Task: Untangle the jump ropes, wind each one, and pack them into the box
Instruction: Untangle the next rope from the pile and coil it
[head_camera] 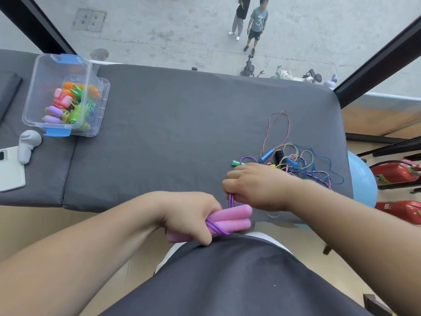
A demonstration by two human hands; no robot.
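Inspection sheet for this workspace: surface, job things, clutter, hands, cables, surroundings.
Surface: grey padded table, in two cushioned sections.
Job's things: clear box at far left holds wound ropes; tangle of ropes lies at right; pink handles have purple cord wrapped round them.
Clutter: white phone and grey object at left edge.
Hands: left hand grips the pink handles; right hand pinches the purple cord.
Cables: nothing seen.
Surroundings: blue ball and fire extinguishers at right; pavement beyond the window.
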